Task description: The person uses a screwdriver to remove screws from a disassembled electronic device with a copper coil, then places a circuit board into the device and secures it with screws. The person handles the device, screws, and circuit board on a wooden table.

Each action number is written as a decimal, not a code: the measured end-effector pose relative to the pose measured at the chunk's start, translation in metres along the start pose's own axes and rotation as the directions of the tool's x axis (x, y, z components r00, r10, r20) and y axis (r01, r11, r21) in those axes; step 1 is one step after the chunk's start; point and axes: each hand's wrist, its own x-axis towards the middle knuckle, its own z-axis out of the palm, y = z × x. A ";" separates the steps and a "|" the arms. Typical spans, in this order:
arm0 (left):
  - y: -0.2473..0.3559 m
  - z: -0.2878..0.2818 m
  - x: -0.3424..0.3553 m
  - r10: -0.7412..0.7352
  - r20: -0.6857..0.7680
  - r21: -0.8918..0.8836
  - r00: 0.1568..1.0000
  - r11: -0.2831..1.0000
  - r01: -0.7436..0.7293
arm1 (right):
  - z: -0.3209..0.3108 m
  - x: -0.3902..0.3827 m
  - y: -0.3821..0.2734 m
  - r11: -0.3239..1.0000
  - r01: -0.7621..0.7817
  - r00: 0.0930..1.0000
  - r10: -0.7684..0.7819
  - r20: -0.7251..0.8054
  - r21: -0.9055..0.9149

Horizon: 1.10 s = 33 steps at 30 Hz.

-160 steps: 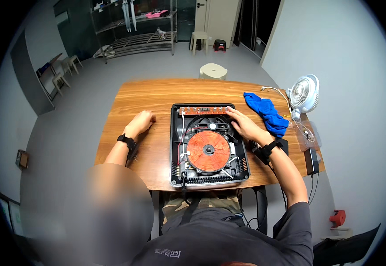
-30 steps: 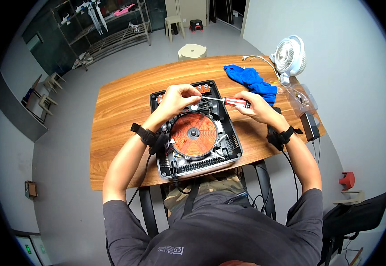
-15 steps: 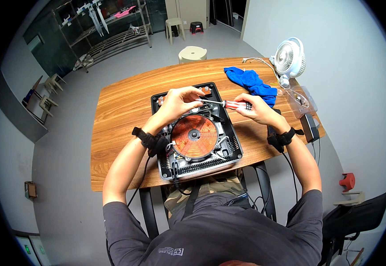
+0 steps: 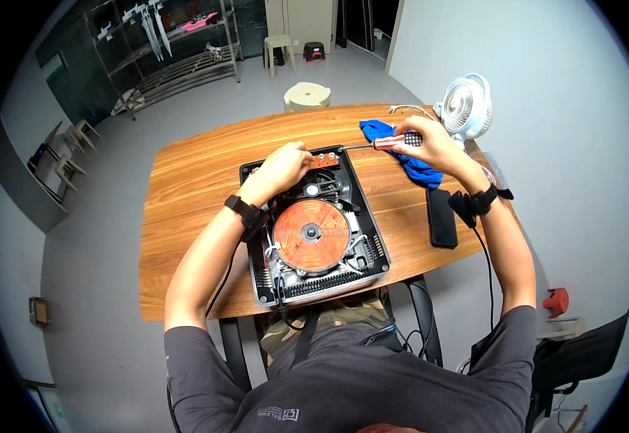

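An opened black appliance housing (image 4: 363,216) lies on the table, with a round copper coil (image 4: 297,229) and an orange circuit board (image 4: 324,162) inside. My right hand (image 4: 428,148) grips a red, white and black screwdriver (image 4: 385,143) above the housing's back right. Its shaft runs left to the back right corner; I cannot tell if the tip touches. My left hand (image 4: 282,167) is over the back left of the housing, fingers curled down at the board. What they hold, if anything, is hidden.
On the wooden table (image 4: 184,180) are a blue cloth (image 4: 423,173), a white fan (image 4: 462,105) and a black phone-like slab (image 4: 441,216). A cream stool (image 4: 307,94) stands beyond the table, a metal rack (image 4: 174,68) at the back, and a black chair (image 4: 574,346) at the lower right.
My right hand has moved up and right with the screwdriver, picked up since the earliest frame, its tip now at the corner. My left hand has shifted slightly down and left.
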 end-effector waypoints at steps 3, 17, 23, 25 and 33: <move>-0.004 0.009 0.008 -0.010 0.040 0.043 0.999 0.999 0.009 | -0.004 0.026 -0.005 0.991 0.091 0.992 -0.082 0.091 -0.099; -0.020 0.035 0.018 -0.068 0.005 0.061 0.998 0.996 0.068 | 0.023 0.084 -0.017 0.944 0.159 0.944 -0.058 0.326 -0.290; -0.018 0.032 0.021 -0.090 0.054 0.106 0.994 0.991 0.084 | 0.028 0.089 -0.013 0.941 0.167 0.937 -0.058 0.346 -0.293; -0.017 0.031 0.022 -0.089 0.056 0.079 0.994 0.993 0.084 | 0.028 0.089 -0.014 0.939 0.172 0.935 -0.061 0.348 -0.298; -0.016 0.032 0.022 -0.090 0.046 0.071 0.995 0.994 0.087 | 0.031 0.093 -0.019 0.943 0.156 0.924 -0.035 0.380 -0.293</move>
